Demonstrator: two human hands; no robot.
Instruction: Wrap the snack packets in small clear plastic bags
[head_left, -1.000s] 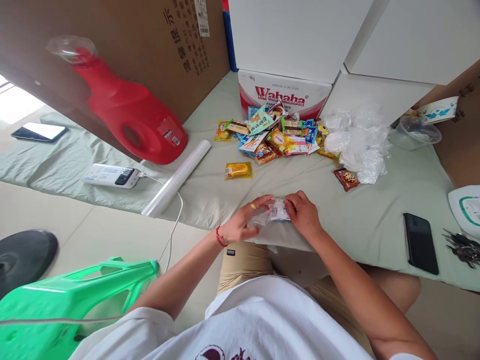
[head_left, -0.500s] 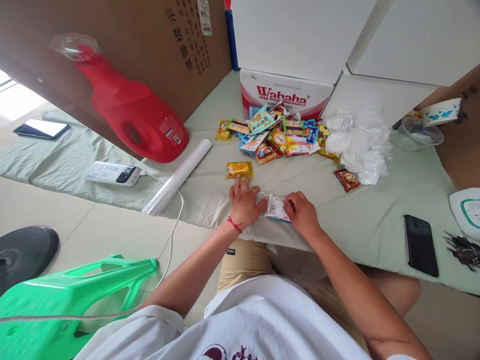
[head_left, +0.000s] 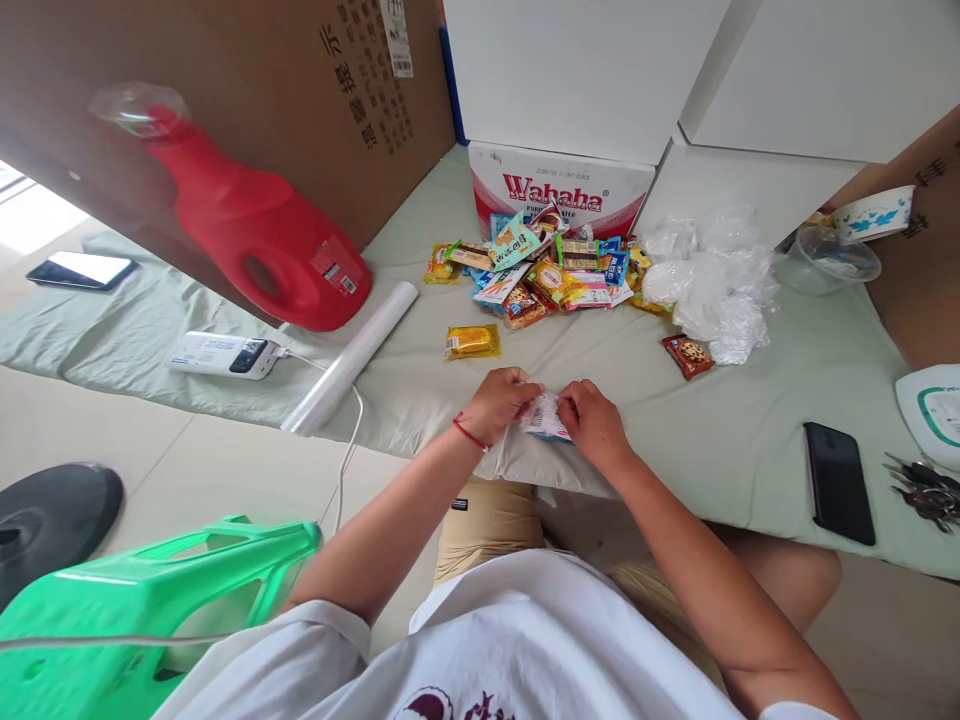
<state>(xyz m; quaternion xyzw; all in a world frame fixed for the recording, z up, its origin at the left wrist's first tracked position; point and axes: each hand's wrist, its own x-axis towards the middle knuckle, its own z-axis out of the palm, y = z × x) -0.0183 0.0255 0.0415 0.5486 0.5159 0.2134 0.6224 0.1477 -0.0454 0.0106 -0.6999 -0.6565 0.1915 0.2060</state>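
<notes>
Snack packet (head_left: 546,420) in clear wrap pinched by left hand (head_left: 499,402) and right hand (head_left: 594,423), fingers closed on it; wrapping unfinished, snack pile (head_left: 547,270) unwrapped

Red jug (head_left: 255,235), film roll (head_left: 350,356), black phone (head_left: 838,482), Wahaha box (head_left: 559,190).

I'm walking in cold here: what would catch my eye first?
Likely the big red jug lying at far left on the green sheet, then the heap of colourful snack packets before the Wahaha box. In the middle, the left hand and right hand both pinch a small white packet.
</notes>
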